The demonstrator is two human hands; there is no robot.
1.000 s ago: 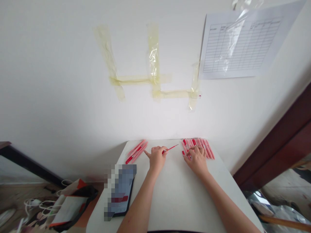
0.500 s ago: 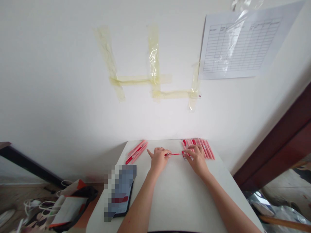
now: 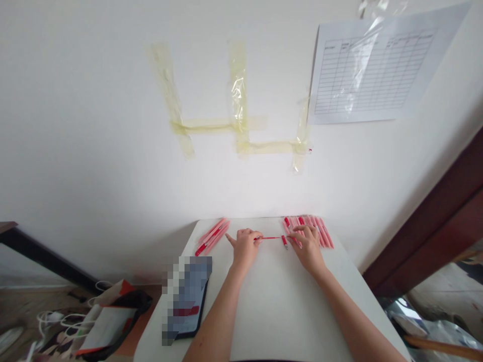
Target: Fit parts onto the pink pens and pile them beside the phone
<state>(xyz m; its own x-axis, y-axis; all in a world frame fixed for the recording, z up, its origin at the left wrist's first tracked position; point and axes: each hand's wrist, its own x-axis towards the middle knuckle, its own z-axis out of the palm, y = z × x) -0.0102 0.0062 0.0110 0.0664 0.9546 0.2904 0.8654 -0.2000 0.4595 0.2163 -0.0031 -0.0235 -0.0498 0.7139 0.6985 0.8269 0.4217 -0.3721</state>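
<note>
My left hand [image 3: 244,246] is closed in a pinch on a thin red refill [image 3: 270,238] that lies level between both hands, with the index finger sticking out to the left. My right hand [image 3: 308,246] pinches a small red pen part [image 3: 284,242] at the refill's right end. Just behind my right hand lies a row of several pink and red pens [image 3: 313,227] at the table's far right. A smaller bunch of pink and red pens [image 3: 212,235] lies at the far left of the white table [image 3: 279,301].
A dark tablet [image 3: 186,296], partly blurred out, lies at the table's left edge. The white wall directly behind carries yellowed tape strips [image 3: 237,100] and a printed sheet [image 3: 372,68]. Bags and cables [image 3: 94,322] lie on the floor at left. A dark wooden frame [image 3: 433,231] stands at right.
The refill swung from pointing up-right to lying level. My right hand left the row of pens, came left and took hold of a small red part at the refill's right end.
</note>
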